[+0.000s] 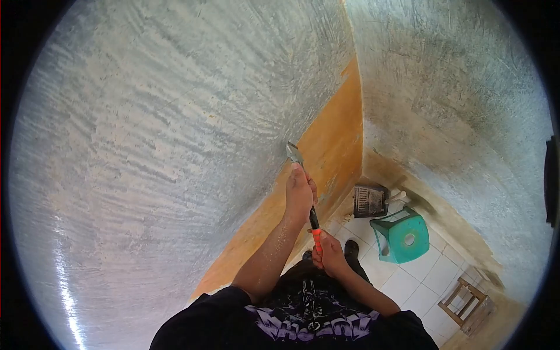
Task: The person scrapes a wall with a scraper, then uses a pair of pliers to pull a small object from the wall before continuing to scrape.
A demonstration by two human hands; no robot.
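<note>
A long-handled scraper (314, 218) with a black and orange-red handle slants up toward the wall on the left. My left hand (299, 191) is wrapped round it just below the metal blade, thumb pointing up along the shaft. Lower down, my right hand (332, 255) grips the orange end of the handle. The blade's edge is right at the boundary between the grey scraped wall (175, 128) and a band of orange paint (332, 134). Pale flecks of dust cling to my left forearm.
On the white tiled floor (402, 286), a green plastic stool (411, 236) stands right of my feet. A black dustpan-like tray (370, 201) lies in the corner behind it. A small wooden stool (464, 302) is near the right-hand wall (443, 93).
</note>
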